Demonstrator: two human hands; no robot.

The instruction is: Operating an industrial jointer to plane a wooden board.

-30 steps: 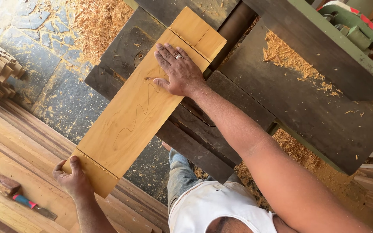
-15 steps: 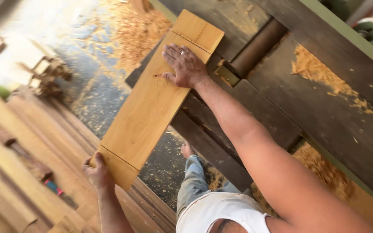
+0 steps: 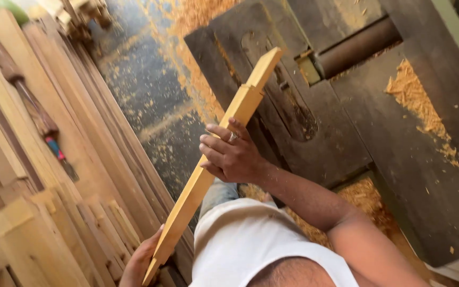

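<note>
A long pale wooden board with a stepped end is tilted up on its edge, so I see its narrow side. It runs from the lower left up to the dark machine table. My right hand grips the board near its middle, fingers wrapped over the edge. My left hand holds the board's near end at the bottom of the view. The far stepped end hangs over the machine table near the cutter roller.
Stacked planks lean at the left, with a red and blue handled tool lying on them. Sawdust lies on the machine table and the concrete floor. Small wood offcuts sit at the top left.
The board lay flat on the machine table with my right palm pressing on it. Now it is lifted and turned onto its edge, gripped by both hands, and drawn nearer to me.
</note>
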